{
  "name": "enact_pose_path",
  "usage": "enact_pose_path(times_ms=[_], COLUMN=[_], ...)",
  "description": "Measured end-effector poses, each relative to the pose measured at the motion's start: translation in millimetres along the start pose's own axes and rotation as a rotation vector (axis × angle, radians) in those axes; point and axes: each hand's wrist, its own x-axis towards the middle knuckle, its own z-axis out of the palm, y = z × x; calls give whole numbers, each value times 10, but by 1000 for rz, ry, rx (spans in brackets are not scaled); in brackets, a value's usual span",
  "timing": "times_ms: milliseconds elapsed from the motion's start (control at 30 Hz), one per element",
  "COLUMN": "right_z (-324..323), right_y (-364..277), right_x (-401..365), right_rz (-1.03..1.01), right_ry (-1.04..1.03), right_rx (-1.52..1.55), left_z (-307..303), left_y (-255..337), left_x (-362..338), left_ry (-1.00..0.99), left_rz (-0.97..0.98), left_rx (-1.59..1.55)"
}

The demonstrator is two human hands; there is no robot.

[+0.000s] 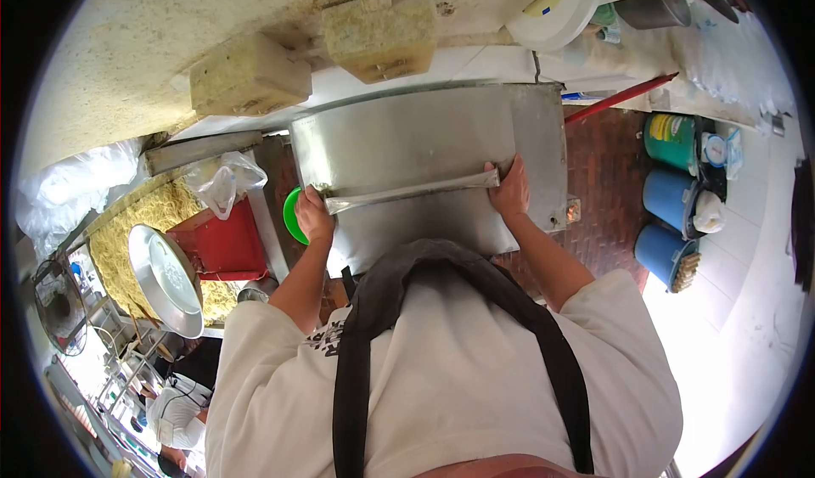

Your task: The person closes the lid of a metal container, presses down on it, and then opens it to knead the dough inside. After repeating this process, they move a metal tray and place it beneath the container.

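Observation:
A broad stainless steel cover [407, 138] with a shiny raised metal edge [412, 193] across it lies in front of my body. My left hand [314, 216] has its fingers curled around the left end of this edge. At the opposite end, my right hand [511, 193] grips the edge from the side, its thumb nearest me. The undersides of both grips are hidden. Below the edge, another smooth steel surface [416, 223] extends towards my apron [424, 253]. A bright green round container [295, 216] shows partly beside my left hand.
Left are a large metal bowl [163, 280], a red tray [222, 244] and a clear plastic bag [225, 182]. Blue and green bins [671, 143] line the right wall. A red pole [624, 98] slants above the brick floor [603, 164]. Another person [180, 410] stands lower left.

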Motion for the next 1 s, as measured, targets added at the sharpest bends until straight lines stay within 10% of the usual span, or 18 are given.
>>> enact_pose_path(times_ms=[1000], right_z=[-1], right_y=[1], right_x=[-12], right_rz=[59], right_ry=[-41], right_rx=[-20], left_z=[64], left_y=[-79], left_x=[9], left_ry=[10], left_rz=[46], left_rx=[-18])
